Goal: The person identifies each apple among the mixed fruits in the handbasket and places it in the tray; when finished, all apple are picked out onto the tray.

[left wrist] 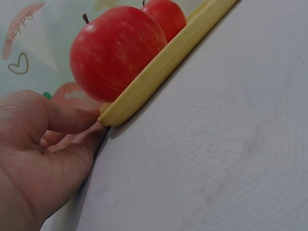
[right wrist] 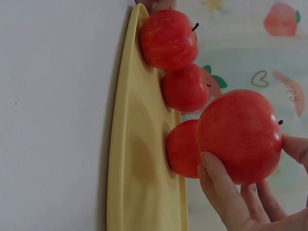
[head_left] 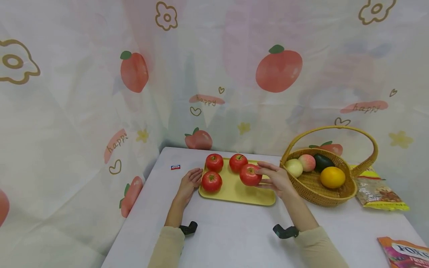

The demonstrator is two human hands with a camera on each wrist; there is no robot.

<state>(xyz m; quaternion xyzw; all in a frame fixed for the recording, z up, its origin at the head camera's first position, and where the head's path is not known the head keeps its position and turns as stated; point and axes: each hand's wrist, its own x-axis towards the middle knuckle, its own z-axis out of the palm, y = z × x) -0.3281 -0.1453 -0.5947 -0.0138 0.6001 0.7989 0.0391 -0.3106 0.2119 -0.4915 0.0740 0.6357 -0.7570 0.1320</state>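
Note:
My right hand [head_left: 276, 180] holds a red apple [head_left: 250, 175] between thumb and fingers. In the right wrist view this apple [right wrist: 240, 137] hangs above the yellow tray [right wrist: 144, 192], its stem toward the thumb. Three more red apples stand on the tray [head_left: 239, 199]: a back-left apple [head_left: 214, 162], a front-left apple [head_left: 211, 182] and a back-middle apple [head_left: 238, 162]. At the tray's left end is my left hand [head_left: 189, 184]; the left wrist view shows its fingertips [left wrist: 91, 118] pinching the tray's rim beside an apple [left wrist: 118, 53].
Right of the tray stands a wicker basket [head_left: 325, 201] with a tall handle, holding a pale green fruit [head_left: 294, 168], a peach [head_left: 307, 162], a dark green fruit [head_left: 323, 162] and a yellow fruit [head_left: 332, 177]. Snack packets [head_left: 380, 193] lie beyond; a small wrapper [head_left: 175, 167] lies left.

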